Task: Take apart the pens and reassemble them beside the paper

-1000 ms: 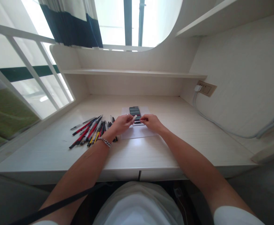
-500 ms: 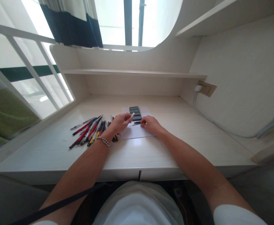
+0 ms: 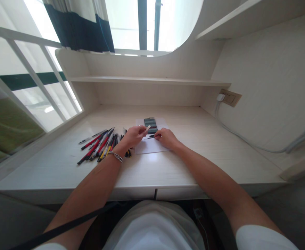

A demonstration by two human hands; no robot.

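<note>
My left hand (image 3: pixel 137 134) pinches a small white piece (image 3: pixel 148 128) between thumb and fingertips, just above the paper. My right hand (image 3: pixel 165 137) is closed, its fingertips on a thin dark stick (image 3: pixel 150 138) that points left, much like a pen refill. Another short black piece lies close to those fingertips. Under both hands is a sheet of white paper (image 3: pixel 152 149). A dark, striped rectangular object (image 3: pixel 150 123), which I cannot identify, lies on the paper's far half. To the left of my left hand, many pens (image 3: pixel 97 146) are heaped in red, black, yellow and clear.
The pale wooden desk (image 3: pixel 207 156) has a low shelf (image 3: pixel 147 80) along its back. On the right wall a socket (image 3: pixel 230 98) holds a white plug, its cable (image 3: pixel 246 139) running along the desk's right side. White rails (image 3: pixel 27 64) stand at the left.
My right hand has shifted slightly left, and its fingertips are now nearer to the left hand. The left hand with the white piece stays almost in place. The pen heap has not moved.
</note>
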